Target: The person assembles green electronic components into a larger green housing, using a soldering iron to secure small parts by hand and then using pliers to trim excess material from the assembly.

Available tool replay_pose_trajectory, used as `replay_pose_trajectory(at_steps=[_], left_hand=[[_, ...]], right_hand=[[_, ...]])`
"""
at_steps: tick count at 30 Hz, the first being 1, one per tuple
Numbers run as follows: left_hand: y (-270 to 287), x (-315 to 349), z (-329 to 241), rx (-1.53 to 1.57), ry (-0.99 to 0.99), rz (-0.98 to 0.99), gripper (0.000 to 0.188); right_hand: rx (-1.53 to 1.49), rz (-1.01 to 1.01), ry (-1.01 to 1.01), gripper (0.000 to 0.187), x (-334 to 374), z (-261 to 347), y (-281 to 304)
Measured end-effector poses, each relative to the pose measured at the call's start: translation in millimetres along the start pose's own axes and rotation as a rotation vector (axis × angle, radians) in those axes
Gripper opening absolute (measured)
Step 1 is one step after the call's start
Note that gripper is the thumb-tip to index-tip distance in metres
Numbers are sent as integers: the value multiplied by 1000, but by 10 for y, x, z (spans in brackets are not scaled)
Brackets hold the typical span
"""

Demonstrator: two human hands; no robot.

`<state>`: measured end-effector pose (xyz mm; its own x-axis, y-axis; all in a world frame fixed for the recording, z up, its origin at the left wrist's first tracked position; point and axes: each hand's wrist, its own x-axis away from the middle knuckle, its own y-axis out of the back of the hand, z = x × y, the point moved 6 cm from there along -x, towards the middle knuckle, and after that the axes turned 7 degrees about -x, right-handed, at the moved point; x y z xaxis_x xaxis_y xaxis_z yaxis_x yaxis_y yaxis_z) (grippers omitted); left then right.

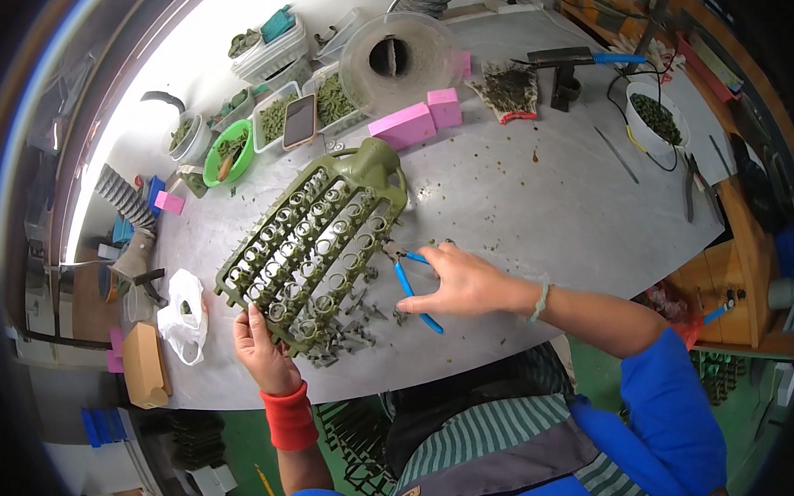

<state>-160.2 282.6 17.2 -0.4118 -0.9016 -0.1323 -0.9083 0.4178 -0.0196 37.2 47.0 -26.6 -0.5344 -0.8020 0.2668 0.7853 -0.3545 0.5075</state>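
A green wax-like frame (370,168) with several rows of small rings on bars is tilted above the grey table. A thick cup-shaped stub rises from its far end. My left hand (268,353) grips its near left corner, thumb on top. In my right hand (470,282) is a pair of blue-handled cutters (407,287), handles spread. The cutter jaws are at the frame's right edge; I cannot tell whether they touch it. Small loose green pieces (335,342) lie under and beside the frame's near right side.
Along the back stand tubs of green pieces (274,118), a phone (300,120), pink blocks (403,127) and a round clear container (355,61). A stained glove (507,88), a white bowl (683,133) and pliers (690,190) lie right. A white plastic bag (184,321) sits left.
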Motion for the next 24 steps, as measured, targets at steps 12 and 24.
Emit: replay_pose_trajectory(at_steps=[12, 24], left_hand=[[-66, -39, 102, -65, 60, 104, 13], [-36, -104, 83, -94, 73, 75, 10]], right_hand=[[-320, 175, 113, 36, -321, -274, 10], [-234, 82, 83, 59, -186, -69, 92]])
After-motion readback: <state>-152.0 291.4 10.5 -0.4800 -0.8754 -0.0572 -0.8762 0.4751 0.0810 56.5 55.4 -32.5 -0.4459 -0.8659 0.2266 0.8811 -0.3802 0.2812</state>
